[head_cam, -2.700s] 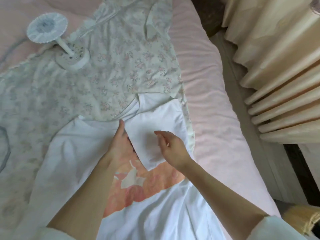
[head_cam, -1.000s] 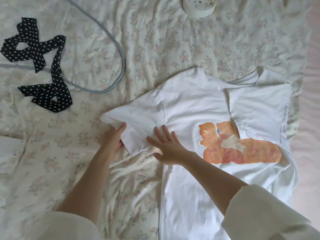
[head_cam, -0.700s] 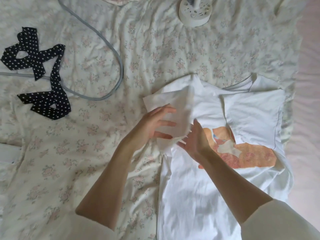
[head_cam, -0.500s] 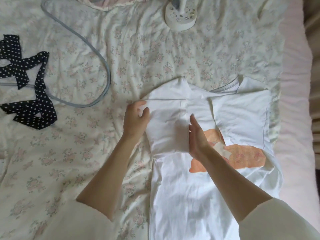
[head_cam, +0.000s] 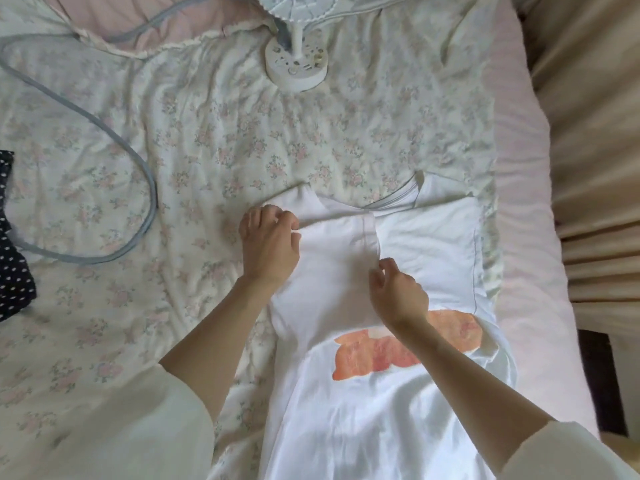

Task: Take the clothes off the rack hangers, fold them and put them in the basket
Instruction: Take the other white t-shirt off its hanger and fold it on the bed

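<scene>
Halfway through folding the white T-shirt (head_cam: 346, 403) flat on the floral quilt (head_cam: 214, 161), left hand (head_cam: 268, 244) curled onto the tucked sleeve's corner, right hand (head_cam: 398, 296) pinching its hem, so probably springing open or bunching crooked if let go early.

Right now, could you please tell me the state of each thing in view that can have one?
White T-shirt: flat on the bed, both sleeves folded inward.
Left hand: fingers curled, pinching the shirt's left fold.
Right hand: pinching the folded sleeve's edge.
Fan: standing upright.
</scene>
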A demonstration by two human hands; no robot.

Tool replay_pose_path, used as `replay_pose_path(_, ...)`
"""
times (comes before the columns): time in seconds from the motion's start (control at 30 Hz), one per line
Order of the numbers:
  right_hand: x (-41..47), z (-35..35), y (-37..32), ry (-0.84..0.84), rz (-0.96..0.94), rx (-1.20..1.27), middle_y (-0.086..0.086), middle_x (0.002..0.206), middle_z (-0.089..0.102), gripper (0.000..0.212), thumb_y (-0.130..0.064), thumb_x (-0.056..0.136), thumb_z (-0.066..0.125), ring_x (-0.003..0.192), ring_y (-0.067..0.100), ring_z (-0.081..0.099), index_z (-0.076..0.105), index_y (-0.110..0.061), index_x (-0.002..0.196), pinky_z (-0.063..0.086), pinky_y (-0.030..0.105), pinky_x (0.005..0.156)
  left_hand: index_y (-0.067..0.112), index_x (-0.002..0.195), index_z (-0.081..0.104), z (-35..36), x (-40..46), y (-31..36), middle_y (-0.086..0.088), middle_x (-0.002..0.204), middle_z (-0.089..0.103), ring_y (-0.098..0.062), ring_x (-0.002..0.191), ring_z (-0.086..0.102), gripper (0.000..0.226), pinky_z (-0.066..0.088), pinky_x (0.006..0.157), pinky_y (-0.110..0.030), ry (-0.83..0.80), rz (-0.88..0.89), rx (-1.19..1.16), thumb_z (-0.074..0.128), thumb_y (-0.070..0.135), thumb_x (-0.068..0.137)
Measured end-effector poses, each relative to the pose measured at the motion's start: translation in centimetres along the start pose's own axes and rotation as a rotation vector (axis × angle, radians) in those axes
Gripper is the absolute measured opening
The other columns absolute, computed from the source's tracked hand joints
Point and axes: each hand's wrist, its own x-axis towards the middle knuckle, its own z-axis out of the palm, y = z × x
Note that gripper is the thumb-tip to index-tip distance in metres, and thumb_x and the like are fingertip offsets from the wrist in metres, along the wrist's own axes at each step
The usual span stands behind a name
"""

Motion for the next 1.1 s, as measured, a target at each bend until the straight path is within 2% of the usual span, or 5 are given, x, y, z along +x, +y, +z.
replay_pose_path(0.33,11.3,-6.2,7.4,0.022,-0.096,-0.414,0.007,0.157,0.008,0.087,-0.046,0.087,0.056,0.144,0.025,0.008,0.004,-0.014,0.15,0.021,0.049,0.11,0.02,0.148,-0.008,-0.2,5.0,-0.2,-0.012,0.155,0.007,-0.032,0.142,0.004,0.122,0.009,0.112,-0.057,-0.435,-0.299,0.134,0.073,0.059,0.066)
replay_pose_path(0.43,15.0,-7.5,7.5,-0.153,-0.137,-0.444,0.0,0.157,-0.017,0.111,-0.054,0.08,0.062,0.144,0.021,-0.015,-0.018,-0.016,0.147,0.002,0.053,0.115,0.016,0.143,0.021,-0.9,6.4,-0.5,-0.012,0.143,0.035,-0.032,0.131,0.033,0.103,0.032,0.103,-0.045,-0.473,-0.303,0.087,0.078,0.051,0.065)
replay_pose_path(0.53,17.2,-8.2,6.5,-0.265,-0.189,-0.52,0.009,0.157,0.006,0.115,-0.053,0.074,0.069,0.145,0.026,0.001,-0.009,-0.011,0.148,0.002,0.055,0.114,0.015,0.133,0.042,-1.5,7.0,-0.7,-0.007,0.129,0.052,-0.027,0.114,0.051,0.081,0.044,0.09,-0.036,-0.584,-0.277,-0.021,0.08,0.042,0.067)
replay_pose_path(0.73,16.4,-10.1,5.5,-0.285,-0.285,-0.569,0.006,0.107,0.062,0.046,-0.033,0.083,0.063,0.108,0.027,0.054,0.05,-0.013,0.123,0.039,0.034,0.084,0.016,0.062,0.042,-2.3,5.4,1.1,0.003,0.062,0.046,-0.019,0.063,0.049,0.039,0.028,0.052,-0.027,-0.588,-0.185,-0.044,0.077,0.032,0.072)
replay_pose_path(1.1,14.2,-18.6,2.0,0.267,-0.283,-0.386,0.018,0.116,0.059,0.036,-0.029,0.093,0.052,0.1,0.04,0.058,0.043,-0.005,0.117,0.035,0.037,0.071,0.009,0.094,0.063,-11.3,7.9,6.3,-0.014,0.101,0.066,-0.034,0.096,0.06,0.029,0.042,0.073,-0.034,-0.042,-0.198,0.054,0.066,0.037,0.083)
